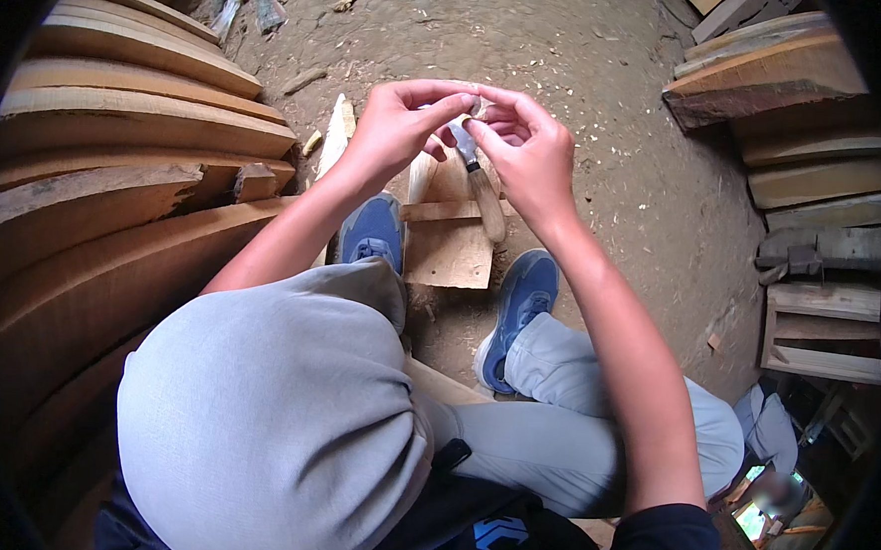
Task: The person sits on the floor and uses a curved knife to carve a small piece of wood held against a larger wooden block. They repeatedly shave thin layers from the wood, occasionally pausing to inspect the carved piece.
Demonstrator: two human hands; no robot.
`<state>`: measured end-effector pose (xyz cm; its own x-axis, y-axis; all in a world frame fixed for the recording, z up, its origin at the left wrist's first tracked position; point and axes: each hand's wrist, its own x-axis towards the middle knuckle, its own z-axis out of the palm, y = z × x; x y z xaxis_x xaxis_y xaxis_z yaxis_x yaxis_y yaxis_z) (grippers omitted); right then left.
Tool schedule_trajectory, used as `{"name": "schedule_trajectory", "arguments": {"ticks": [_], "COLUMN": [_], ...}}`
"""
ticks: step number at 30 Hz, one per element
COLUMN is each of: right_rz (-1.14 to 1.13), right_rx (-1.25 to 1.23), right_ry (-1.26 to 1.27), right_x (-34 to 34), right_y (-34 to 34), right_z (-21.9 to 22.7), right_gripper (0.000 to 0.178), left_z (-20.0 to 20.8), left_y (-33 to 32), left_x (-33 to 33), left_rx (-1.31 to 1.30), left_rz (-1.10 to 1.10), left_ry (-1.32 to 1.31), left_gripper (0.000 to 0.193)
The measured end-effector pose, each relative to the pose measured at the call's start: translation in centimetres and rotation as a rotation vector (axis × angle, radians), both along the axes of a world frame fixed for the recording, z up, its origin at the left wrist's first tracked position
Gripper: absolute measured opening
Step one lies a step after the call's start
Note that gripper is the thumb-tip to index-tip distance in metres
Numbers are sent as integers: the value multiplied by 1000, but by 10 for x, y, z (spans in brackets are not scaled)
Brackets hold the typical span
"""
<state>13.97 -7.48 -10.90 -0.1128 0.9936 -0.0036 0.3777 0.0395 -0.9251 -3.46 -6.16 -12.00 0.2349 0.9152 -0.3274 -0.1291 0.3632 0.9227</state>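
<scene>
In front of me, my left hand (401, 124) and my right hand (529, 152) meet with their fingertips nearly touching. Each is pinched closed, thumb against index finger. Whatever small thing is between the fingertips is too little to make out. Just below them a chisel (486, 200) with a wooden handle, a dark collar and a metal blade leans on a wooden block (448, 256). The upper part of the blade is partly covered by my fingers. My blue shoes (373, 230) stand on either side of the block.
Curved wooden planks (139, 125) are stacked along the left. More timber pieces (770, 78) and a wooden frame (826, 330) line the right side. Wood chips and scraps (304, 81) litter the dirt floor (645, 166). Another person (771, 432) is at the lower right.
</scene>
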Motion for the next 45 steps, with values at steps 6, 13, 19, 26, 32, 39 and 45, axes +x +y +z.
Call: {"name": "schedule_trajectory", "arguments": {"ticks": [6,13,19,26,32,39,45], "right_rz": [-147,-298,-293,-261,-263,-293,-291], "right_rx": [57,180,214,255,203,192,267], "right_ry": [200,378,380,322,359,484,425], "right_x": [-6,-23,-26,-23,-24,-26,-24], "right_y": [-6,-12,-16,-19,-24,-20,-16], "right_z": [-5,-2,-3,-23,-29,-19,-12], "right_gripper": [27,26,25,21,20,14,9], "left_z": [1,5,4,4,9,7,10], "left_y": [1,-3,-5,-3,2,-1,-4], "left_x": [0,2,6,6,-3,-4,-3], "left_rx": [16,152,162,121,-9,152,200], "left_rz": [33,-2,7,9,-30,-94,-98], "left_ry": [-197,-320,-305,-193,-146,-204,-234], "left_gripper": [39,39,33,18,16,29,31]}}
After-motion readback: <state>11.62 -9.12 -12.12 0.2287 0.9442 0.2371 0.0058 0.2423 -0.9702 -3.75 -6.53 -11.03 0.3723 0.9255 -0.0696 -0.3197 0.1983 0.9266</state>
